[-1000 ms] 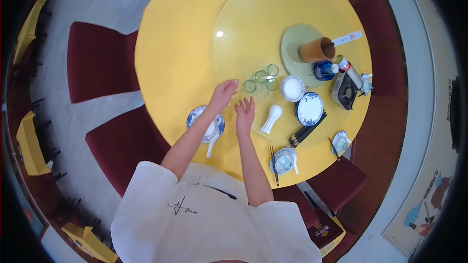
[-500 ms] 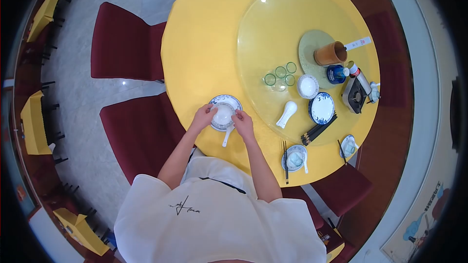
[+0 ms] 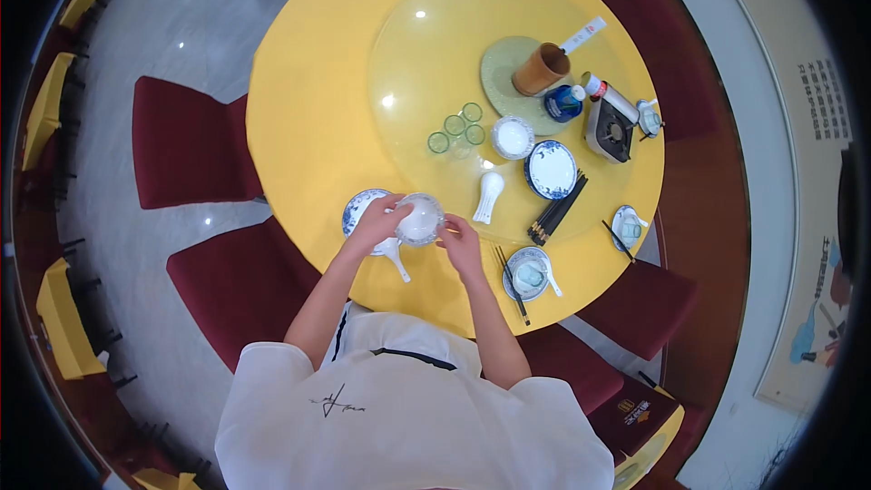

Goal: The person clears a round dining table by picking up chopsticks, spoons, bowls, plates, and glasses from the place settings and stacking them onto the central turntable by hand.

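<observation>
A small white bowl (image 3: 420, 220) is held up over the table's near edge, between my two hands. My left hand (image 3: 374, 225) grips its left rim with closed fingers. At the right rim, the fingertips of my right hand (image 3: 461, 245) pinch the edge. Partly hidden under my left hand lies a blue-patterned plate (image 3: 356, 207). A white spoon (image 3: 396, 260) rests on the plate's lower right side, its handle pointing toward me.
On the glass turntable (image 3: 408, 54) stand green-rimmed glasses (image 3: 455, 126), stacked bowls (image 3: 513, 138), stacked plates (image 3: 551, 170), spoons (image 3: 488, 197), black chopsticks (image 3: 558, 209), a wooden cup (image 3: 542, 70) and a portable stove (image 3: 609, 130). Right of me is a place setting (image 3: 529, 274). Chairs (image 3: 192, 141) surround the table.
Both hands have lifted the bowl off the plate and moved it to the right. The plate and spoon are now more exposed. The camera view has turned and shifted.
</observation>
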Demonstrator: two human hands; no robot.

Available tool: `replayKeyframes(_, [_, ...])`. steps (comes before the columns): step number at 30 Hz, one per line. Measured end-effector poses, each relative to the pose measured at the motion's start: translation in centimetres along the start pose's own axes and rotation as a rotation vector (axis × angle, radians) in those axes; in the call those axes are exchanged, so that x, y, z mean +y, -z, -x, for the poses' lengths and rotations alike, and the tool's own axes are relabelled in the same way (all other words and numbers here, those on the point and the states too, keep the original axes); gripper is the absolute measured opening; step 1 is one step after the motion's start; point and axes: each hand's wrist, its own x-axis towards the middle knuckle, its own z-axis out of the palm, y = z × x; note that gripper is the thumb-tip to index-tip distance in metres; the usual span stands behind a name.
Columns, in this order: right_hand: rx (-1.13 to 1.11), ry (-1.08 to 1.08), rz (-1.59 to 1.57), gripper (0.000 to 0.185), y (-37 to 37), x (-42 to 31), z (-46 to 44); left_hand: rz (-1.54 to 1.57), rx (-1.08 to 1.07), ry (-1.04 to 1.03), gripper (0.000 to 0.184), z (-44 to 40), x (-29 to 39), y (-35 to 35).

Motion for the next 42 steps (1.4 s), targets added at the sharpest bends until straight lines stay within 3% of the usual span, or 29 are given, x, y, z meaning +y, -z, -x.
replayKeyframes(6, [0.169, 0.055, -0.13, 0.038, 9.2, -3.9, -2.4, -0.019, -0.142, -0.135, 0.056, -5.9, 6.9, -7.7])
replayKeyframes(13, [0.262, 0.087, -0.318, 0.039, 15.4, -6.7, -8.5, -0.137, -0.142, -0.392, 0.046, -16.6, 10.2, -14.9])
replayKeyframes(23, [0.246, 0.017, -0.417, 0.041, 17.9, -6.7, -16.9, -0.232, -0.061, -0.408, 0.042, -25.4, 11.2, -17.8])
replayKeyframes(42, [0.302, -0.033, -0.346, 0.044, 17.5, -4.6, -18.4, -0.388, -0.012, -0.422, 0.053, -25.1, 11.1, -18.8])
